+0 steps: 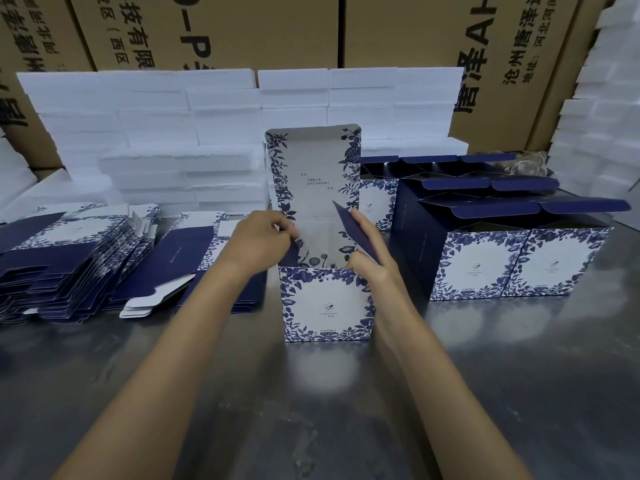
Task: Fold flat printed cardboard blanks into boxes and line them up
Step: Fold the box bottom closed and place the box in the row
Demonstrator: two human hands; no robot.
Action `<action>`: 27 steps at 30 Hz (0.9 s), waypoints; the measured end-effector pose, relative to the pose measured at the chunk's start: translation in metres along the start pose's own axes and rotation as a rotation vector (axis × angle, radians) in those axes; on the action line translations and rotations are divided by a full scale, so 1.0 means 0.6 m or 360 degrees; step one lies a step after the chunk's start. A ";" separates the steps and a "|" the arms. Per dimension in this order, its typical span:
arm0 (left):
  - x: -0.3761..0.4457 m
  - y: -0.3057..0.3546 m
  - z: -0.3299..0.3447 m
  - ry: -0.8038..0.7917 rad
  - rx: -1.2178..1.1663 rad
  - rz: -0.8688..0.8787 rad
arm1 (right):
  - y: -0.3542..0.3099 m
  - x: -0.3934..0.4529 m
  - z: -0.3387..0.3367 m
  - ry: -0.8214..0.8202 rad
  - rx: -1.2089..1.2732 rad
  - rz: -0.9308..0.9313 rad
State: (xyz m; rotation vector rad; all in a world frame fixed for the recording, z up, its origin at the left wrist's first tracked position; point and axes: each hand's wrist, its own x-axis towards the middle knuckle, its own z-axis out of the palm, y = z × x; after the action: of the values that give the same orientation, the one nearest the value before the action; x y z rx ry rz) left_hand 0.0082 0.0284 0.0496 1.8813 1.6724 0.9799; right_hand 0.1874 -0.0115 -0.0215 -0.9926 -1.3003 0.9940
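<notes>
A blue-and-white floral box [327,304] stands upright at the middle of the metal table [311,410], its tall printed lid flap [313,171] raised behind. My left hand [259,239] pinches the box's left side flap at the top rim. My right hand [367,249] holds the dark blue right side flap [353,230] between thumb and fingers, the flap tilted inward. Stacks of flat printed blanks [69,258] lie at the left. Finished open boxes [516,261] stand in rows at the right.
White foam blocks [173,133] are piled behind the work area and along the right edge [595,133]. Large brown shipping cartons [398,29] form a wall at the back. More flat blanks [187,261] lie just left of my left forearm.
</notes>
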 end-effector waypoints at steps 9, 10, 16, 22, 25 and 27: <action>-0.044 -0.034 0.044 0.0150 -0.1324 -0.0180 | -0.034 -0.014 -0.019 -0.0389 0.0070 0.0151; -0.048 -0.038 0.047 0.0152 -0.1445 -0.0167 | -0.038 -0.013 -0.024 -0.0436 0.0052 0.0173; -0.058 -0.043 0.057 0.0177 -0.1671 -0.0108 | -0.056 -0.004 -0.044 -0.0224 -0.0006 0.0153; -0.060 -0.048 0.059 0.0167 -0.1657 -0.0067 | -0.063 -0.013 -0.052 -0.0214 -0.0169 0.0042; -0.062 -0.048 0.060 0.0092 -0.1696 -0.0077 | -0.061 -0.011 -0.037 -0.0170 -0.0177 0.0034; -0.062 -0.048 0.060 0.0051 -0.1699 -0.0084 | -0.059 -0.010 -0.032 -0.0098 -0.0196 0.0001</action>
State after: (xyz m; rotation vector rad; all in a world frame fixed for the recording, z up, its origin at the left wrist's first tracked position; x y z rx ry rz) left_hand 0.0150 0.0021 -0.0030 1.0803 0.8587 1.4707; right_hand 0.2069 -0.0274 0.0105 -1.0629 -1.4265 0.9601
